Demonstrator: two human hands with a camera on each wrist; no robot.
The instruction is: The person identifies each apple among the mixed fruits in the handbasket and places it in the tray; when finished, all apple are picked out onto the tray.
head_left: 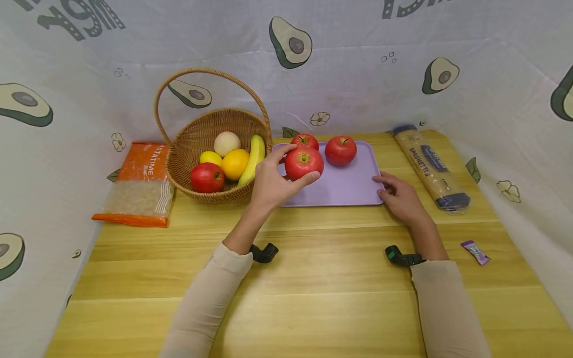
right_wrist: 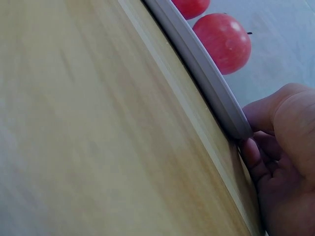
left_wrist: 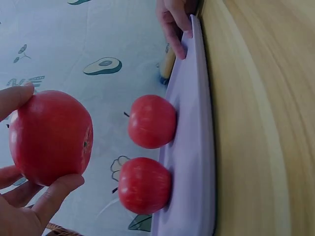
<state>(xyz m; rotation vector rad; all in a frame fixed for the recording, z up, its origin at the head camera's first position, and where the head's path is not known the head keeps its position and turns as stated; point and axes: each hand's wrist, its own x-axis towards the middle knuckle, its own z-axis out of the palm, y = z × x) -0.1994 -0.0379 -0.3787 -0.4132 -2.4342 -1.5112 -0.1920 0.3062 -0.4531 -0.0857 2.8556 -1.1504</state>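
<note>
My left hand [head_left: 273, 183] grips a red apple [head_left: 304, 163] between thumb and fingers, held up over the left part of a purple tray [head_left: 331, 191]. In the left wrist view this apple [left_wrist: 51, 137] is clear of the tray. Two more red apples stand on the tray: one at its back [head_left: 341, 150], the other [head_left: 305, 141] partly hidden behind the held apple. At the tray's right edge my right hand [head_left: 403, 199] pinches the rim; the right wrist view has the tray corner [right_wrist: 236, 125] between thumb and fingers.
Left of the tray a wicker basket [head_left: 179, 158] with a tall handle holds a red apple, a banana, an orange, a yellow fruit and a pale round one. An orange pasta bag [head_left: 139, 184] lies farther left. Spaghetti [head_left: 429, 169] and a small purple packet [head_left: 476, 252] lie right.
</note>
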